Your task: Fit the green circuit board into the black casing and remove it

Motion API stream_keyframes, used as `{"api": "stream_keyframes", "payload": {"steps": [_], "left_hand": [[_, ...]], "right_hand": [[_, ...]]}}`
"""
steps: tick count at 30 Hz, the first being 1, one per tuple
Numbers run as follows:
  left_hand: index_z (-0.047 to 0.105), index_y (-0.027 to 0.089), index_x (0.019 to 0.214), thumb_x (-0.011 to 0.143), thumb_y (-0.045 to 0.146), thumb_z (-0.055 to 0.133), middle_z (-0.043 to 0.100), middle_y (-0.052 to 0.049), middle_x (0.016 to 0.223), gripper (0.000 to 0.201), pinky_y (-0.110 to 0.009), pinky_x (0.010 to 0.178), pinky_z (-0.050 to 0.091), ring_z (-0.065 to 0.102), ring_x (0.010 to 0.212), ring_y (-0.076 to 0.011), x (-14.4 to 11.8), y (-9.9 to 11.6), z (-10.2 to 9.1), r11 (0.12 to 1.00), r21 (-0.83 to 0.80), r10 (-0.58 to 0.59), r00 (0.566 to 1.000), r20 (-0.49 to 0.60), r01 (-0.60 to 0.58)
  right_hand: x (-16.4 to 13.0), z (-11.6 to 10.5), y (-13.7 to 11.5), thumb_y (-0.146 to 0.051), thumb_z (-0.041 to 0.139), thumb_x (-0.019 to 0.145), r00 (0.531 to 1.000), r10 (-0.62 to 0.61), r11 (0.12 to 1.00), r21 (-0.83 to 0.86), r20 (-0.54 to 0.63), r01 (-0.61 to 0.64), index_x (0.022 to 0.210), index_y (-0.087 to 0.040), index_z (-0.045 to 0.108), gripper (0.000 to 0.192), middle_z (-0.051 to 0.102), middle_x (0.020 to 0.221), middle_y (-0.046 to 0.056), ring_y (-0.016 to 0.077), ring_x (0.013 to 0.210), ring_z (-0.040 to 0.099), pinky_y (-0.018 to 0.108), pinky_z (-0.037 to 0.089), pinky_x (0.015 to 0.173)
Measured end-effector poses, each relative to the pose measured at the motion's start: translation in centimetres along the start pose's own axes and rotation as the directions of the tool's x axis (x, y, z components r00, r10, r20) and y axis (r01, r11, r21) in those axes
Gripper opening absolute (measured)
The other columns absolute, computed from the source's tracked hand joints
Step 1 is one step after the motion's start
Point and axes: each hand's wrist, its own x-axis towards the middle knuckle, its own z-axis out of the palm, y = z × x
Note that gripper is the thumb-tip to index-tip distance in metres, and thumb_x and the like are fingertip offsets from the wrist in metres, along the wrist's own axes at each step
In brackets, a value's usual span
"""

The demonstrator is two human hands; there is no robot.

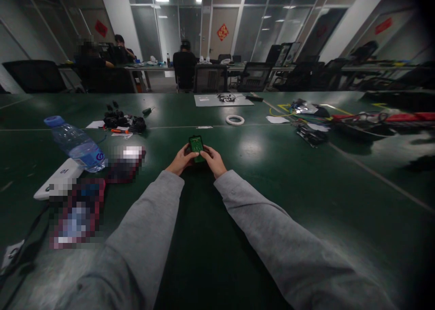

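Over a dark green, faintly glossy table [272,183], a small rectangular circuit board [196,144] is held between both hands, tilted up toward the camera. Its face is flat and bright green, framed by a thin dark edge. The left hand [180,160] is closed on the board's lower left side, the thumb laid against its edge; the right hand [213,159] is clasped on the lower right side in the same way. Both forearms are covered by soft grey knit sleeves [146,237].

To the left, a clear, ribbed plastic water bottle [76,144] with a blue cap is laid on its side, touching a white oblong device [56,178]. Farther back, a cluster of small black parts [122,120] is seen beside an orange-handled tool [119,130]. A white ring of tape [235,119] is lying flat beyond the board, well apart from it. At right, tangled cables and dark components [311,135] are spread out. Seated people [184,63] are seen at distant desks.
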Motion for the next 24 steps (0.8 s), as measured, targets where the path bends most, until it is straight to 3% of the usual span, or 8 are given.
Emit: {"api": "stream_keyframes", "payload": {"steps": [9,17,24], "left_hand": [[0.054,0.019,0.126,0.067,0.028,0.079,0.065,-0.010,0.117,0.065,-0.030,0.073,0.053,0.067,0.089,-0.0181,0.46,-0.13,-0.26,0.999,-0.033,-0.021,1.000,0.007,0.022],[0.060,0.020,0.118,0.074,0.043,0.075,0.068,-0.008,0.112,0.052,-0.032,0.080,0.055,0.068,0.091,-0.0178,0.48,-0.35,-0.09,0.987,-0.157,-0.019,1.000,-0.009,0.017],[0.060,0.022,0.118,0.073,0.041,0.076,0.068,-0.005,0.109,0.051,-0.030,0.077,0.054,0.067,0.082,-0.0142,0.95,-0.80,-0.40,0.980,-0.198,-0.019,0.999,-0.041,0.011]], "right_hand": [[-0.05,0.21,-0.34,-0.050,0.072,0.069,1.000,-0.006,1.000,0.007,-0.014,0.006,0.117,-0.015,0.063,0.059,0.066,0.112,0.009,0.0226,0.109,0.061,0.041,0.047,0.103],[-0.20,0.49,-0.52,-0.048,0.074,0.066,0.998,-0.055,0.998,-0.027,-0.019,0.054,0.119,-0.015,0.062,0.063,0.065,0.110,0.008,0.0212,0.105,0.061,0.039,0.047,0.101],[-0.23,0.50,-0.87,-0.047,0.074,0.066,0.999,-0.035,0.999,-0.042,-0.015,0.035,0.119,-0.016,0.063,0.061,0.066,0.104,0.006,0.0203,0.102,0.061,0.039,0.049,0.099]]}}
